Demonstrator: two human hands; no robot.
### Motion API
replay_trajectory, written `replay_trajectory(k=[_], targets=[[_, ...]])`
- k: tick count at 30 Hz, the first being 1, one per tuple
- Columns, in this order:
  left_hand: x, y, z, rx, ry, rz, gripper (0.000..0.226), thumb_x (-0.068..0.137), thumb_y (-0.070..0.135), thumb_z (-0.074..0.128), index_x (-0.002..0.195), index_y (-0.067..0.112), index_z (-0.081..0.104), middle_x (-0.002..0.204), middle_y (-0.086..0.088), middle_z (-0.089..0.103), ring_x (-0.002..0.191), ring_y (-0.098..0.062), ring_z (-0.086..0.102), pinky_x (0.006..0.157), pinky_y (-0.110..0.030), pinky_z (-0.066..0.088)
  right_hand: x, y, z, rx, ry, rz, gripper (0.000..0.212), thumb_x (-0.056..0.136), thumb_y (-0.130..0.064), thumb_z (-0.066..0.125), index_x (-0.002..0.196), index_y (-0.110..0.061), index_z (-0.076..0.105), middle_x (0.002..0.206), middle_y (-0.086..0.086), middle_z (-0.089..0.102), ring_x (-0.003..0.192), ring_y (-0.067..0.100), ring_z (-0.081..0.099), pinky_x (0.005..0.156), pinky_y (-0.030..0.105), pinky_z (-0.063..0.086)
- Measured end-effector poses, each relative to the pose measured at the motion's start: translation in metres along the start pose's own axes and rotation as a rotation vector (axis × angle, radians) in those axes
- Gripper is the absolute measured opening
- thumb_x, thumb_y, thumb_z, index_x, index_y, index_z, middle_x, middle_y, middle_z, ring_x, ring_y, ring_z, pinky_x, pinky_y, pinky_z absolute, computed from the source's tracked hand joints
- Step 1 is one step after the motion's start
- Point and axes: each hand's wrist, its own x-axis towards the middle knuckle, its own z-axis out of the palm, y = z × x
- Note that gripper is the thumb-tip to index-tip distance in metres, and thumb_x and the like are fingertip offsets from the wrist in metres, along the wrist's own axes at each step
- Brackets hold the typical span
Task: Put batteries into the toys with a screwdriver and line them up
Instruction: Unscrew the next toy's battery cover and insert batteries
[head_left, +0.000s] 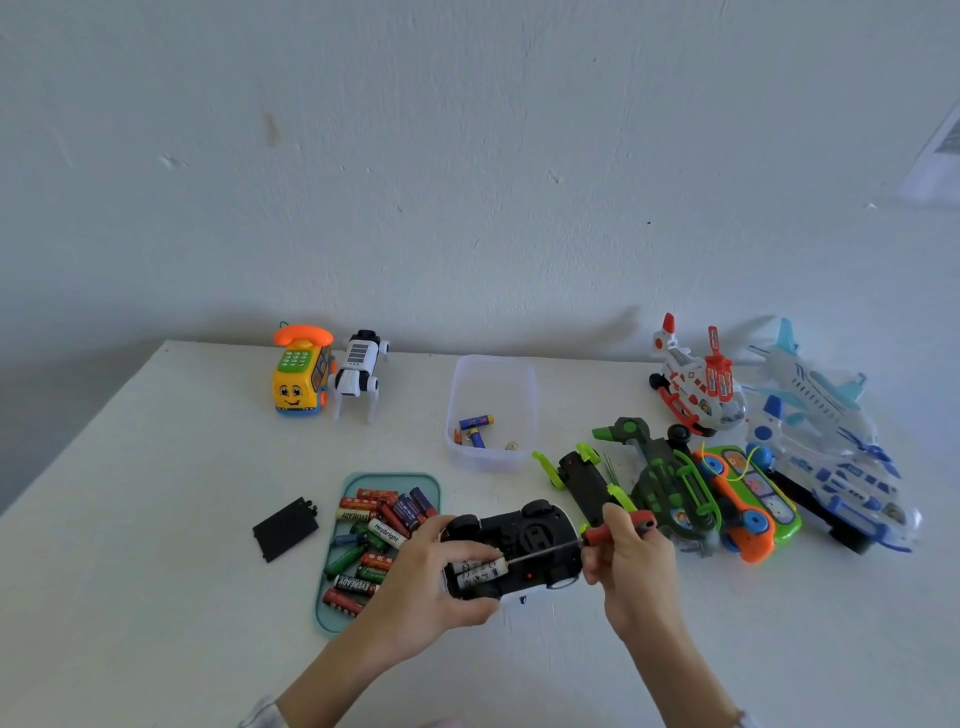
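Two toys (327, 376) stand lined up; left hand (436, 582) grips upturned car (514, 551), batteries (480, 567) seated, right hand (623, 561) holds screwdriver (587, 538); several toys (753, 467) remain.

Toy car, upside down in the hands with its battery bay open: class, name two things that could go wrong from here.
1. The right hand points the screwdriver tip at the batteries in the car, close to the left hand; a slip could jab a finger or dent a cell.
2. The black cover lies apart, left of the battery tray; it might get forgotten or knocked off the table.
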Motion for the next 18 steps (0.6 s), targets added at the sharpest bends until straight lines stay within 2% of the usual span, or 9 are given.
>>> replay_trajectory(k=[5,7,9,11,13,14,15,16,18], targets=[[0.003,0.000,-0.002,-0.035,-0.063,-0.044,0.037,0.080,0.041,0.075,0.111,0.048,0.056,0.128,0.017,0.034,0.122,-0.005,0.040,0.098,-0.014,0.029,-0.005,0.000,0.004,0.139,-0.009,-0.008,0.027,0.094,-0.010,0.053,0.069,-0.006,0.046,0.056,0.015,0.046,0.032,0.018,0.043,0.033,0.024,0.035],[0.004,0.000,-0.002,-0.043,-0.072,-0.059,0.035,0.083,0.041,0.072,0.113,0.046,0.055,0.132,0.011,0.033,0.123,-0.008,0.039,0.093,-0.007,0.029,-0.010,-0.005,0.005,0.229,-0.071,-0.102,0.021,0.091,-0.010,0.056,0.072,-0.002,0.052,0.059,0.016,0.053,0.039,0.020,0.050,0.037,0.026,0.041],[0.004,0.000,-0.002,-0.059,-0.093,-0.070,0.033,0.085,0.038,0.070,0.114,0.041,0.054,0.133,0.008,0.030,0.123,-0.008,0.039,0.084,0.001,0.031,-0.014,-0.006,0.007,0.202,-0.209,-0.243,0.011,0.084,-0.009,0.060,0.085,0.003,0.060,0.071,0.015,0.066,0.060,0.023,0.065,0.056,0.027,0.055],[0.004,0.000,-0.002,-0.074,-0.125,-0.071,0.031,0.088,0.034,0.068,0.114,0.037,0.052,0.133,0.008,0.027,0.121,-0.003,0.036,0.080,0.003,0.032,-0.015,0.000,0.008,-0.044,-0.327,-0.425,0.016,0.082,-0.001,0.062,0.098,-0.004,0.066,0.080,0.012,0.067,0.081,0.017,0.066,0.078,0.025,0.055],[0.005,0.000,-0.001,-0.085,-0.151,-0.064,0.030,0.089,0.029,0.067,0.113,0.034,0.050,0.133,0.009,0.025,0.120,0.005,0.031,0.082,0.003,0.030,-0.014,0.012,0.007,-0.365,-0.395,-0.623,0.030,0.086,0.010,0.057,0.095,-0.017,0.067,0.078,0.006,0.060,0.083,0.012,0.061,0.085,0.030,0.052],[0.006,0.000,-0.001,-0.090,-0.156,-0.059,0.029,0.089,0.027,0.067,0.112,0.032,0.049,0.133,0.009,0.025,0.119,0.010,0.027,0.084,0.003,0.028,-0.011,0.020,0.006,-0.546,-0.419,-0.765,0.031,0.088,0.006,0.054,0.093,-0.022,0.064,0.086,0.002,0.062,0.094,0.013,0.062,0.088,0.036,0.052],[0.007,0.000,-0.002,-0.093,-0.159,-0.057,0.028,0.089,0.025,0.067,0.110,0.031,0.049,0.132,0.010,0.024,0.117,0.016,0.023,0.085,0.004,0.025,-0.006,0.028,0.005,-0.755,-0.435,-0.925,0.023,0.089,-0.005,0.051,0.092,-0.026,0.060,0.100,-0.004,0.065,0.108,0.014,0.059,0.093,0.040,0.050],[0.007,0.000,-0.002,-0.095,-0.162,-0.060,0.028,0.089,0.024,0.067,0.109,0.030,0.049,0.132,0.011,0.024,0.116,0.020,0.020,0.086,0.003,0.024,-0.002,0.037,0.004,-0.931,-0.463,-1.052,0.013,0.090,-0.018,0.050,0.094,-0.030,0.055,0.113,-0.009,0.064,0.121,0.015,0.053,0.102,0.043,0.043],[0.007,-0.001,-0.001,-0.115,-0.167,-0.065,0.027,0.088,0.027,0.067,0.107,0.029,0.049,0.132,0.013,0.024,0.120,0.014,0.026,0.089,0.000,0.026,0.002,0.047,0.000,-1.098,-0.523,-1.065,0.010,0.088,-0.035,0.052,0.097,-0.034,0.050,0.129,-0.012,0.057,0.134,0.013,0.038,0.109,0.046,0.027]])
